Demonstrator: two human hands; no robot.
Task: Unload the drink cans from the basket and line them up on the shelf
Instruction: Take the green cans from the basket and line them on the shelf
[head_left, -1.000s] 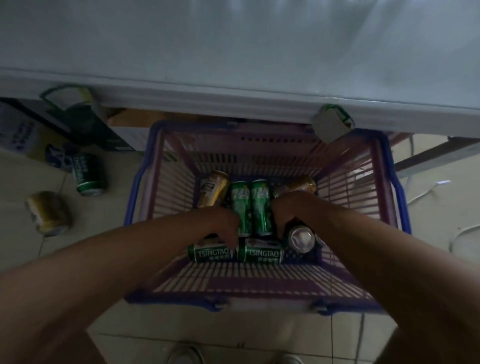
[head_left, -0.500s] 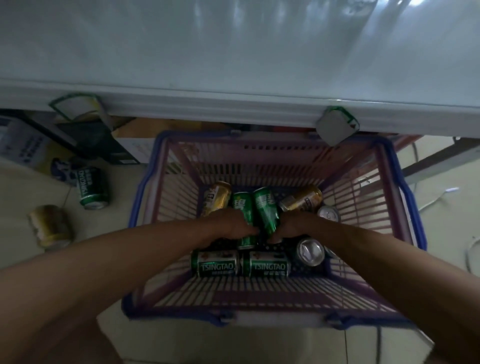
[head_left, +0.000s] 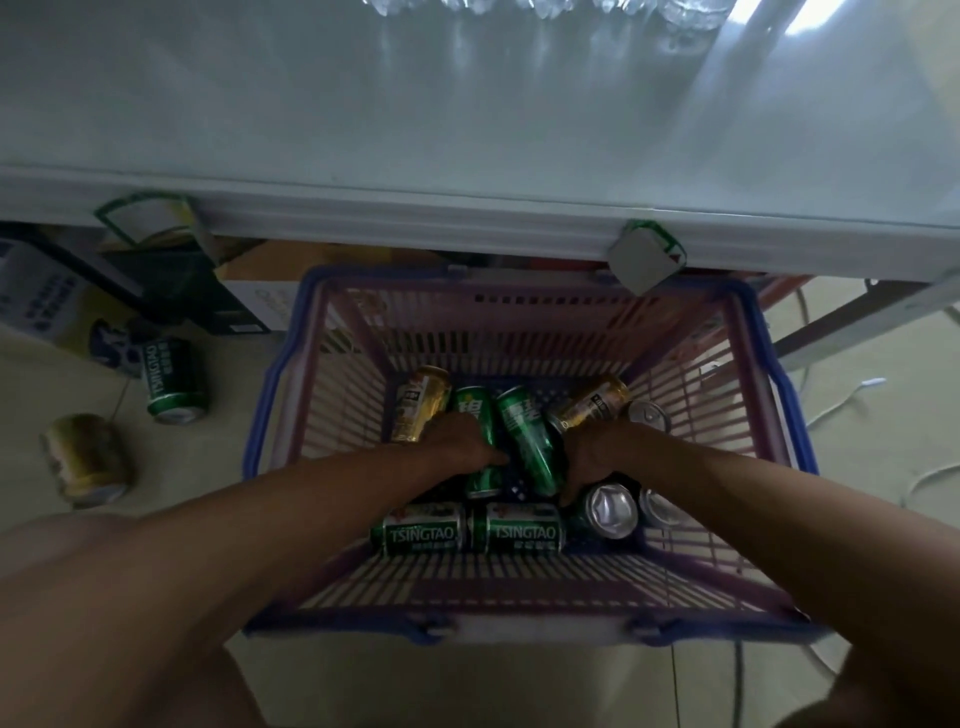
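Reaching into the basket (head_left: 779, 395), left hand (head_left: 460, 441) wraps one upright-leaning green can (head_left: 475, 415); right hand (head_left: 597, 457) grips the tilted green can (head_left: 527, 441) beside it. Two gold cans (head_left: 421, 402) lie at 12 o'clock, two labelled cans (head_left: 423, 532) at 6; shelf (head_left: 467, 130) above.

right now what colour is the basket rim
Blue rim on the pinkish-purple basket, clearest in the head view.

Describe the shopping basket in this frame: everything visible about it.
The shopping basket looks like slotted pink-purple plastic with a blue rim. It sits on the tiled floor, its far end under the pale shelf. Green and gold drink cans lie jumbled on its bottom, two reading TSINGTAO along the near side. The left hand and right hand reach inside among them.
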